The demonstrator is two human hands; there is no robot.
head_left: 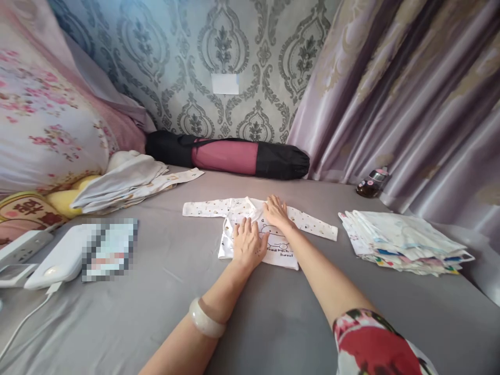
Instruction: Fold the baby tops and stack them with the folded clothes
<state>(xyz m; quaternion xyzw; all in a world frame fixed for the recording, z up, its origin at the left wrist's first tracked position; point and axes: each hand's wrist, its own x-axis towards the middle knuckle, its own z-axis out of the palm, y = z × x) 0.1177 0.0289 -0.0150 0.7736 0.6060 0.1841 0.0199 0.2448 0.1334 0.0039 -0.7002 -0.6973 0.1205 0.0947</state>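
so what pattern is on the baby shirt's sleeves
White sleeves with small scattered prints; head view.

Left hand (247,242) and right hand (276,212) flat on a white shirt (279,250), gray sheet (164,307) beneath

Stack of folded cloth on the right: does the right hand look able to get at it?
Likely yes: the right hand rests open on the shirt, and only the shirt's flat sleeve and gray sheet seem to lie between it and the stack.
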